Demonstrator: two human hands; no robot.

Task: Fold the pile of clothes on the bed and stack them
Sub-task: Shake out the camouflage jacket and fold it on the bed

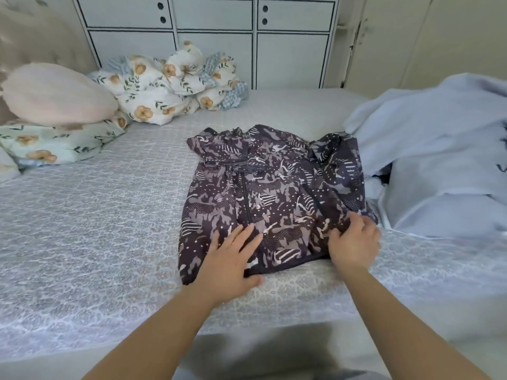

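The dark purple patterned zip-front jacket (271, 193) lies flat on the bed with the grey-white patterned cover (96, 215), just left of the heap of pale blue clothes (439, 160). Its collar points away from the person and its hem lies nearest them; the long axis runs hem to collar, along the zip.

Step in hand, as judged: folding this jacket. The left hand (230, 259) rests flat on the hem left of the zip, fingers straight and spread. The right hand (354, 242) has its fingers curled into the cloth at the hem's right corner, gripping it.

The next move likely calls for holding the left side down while bringing the right side inward toward the zip.
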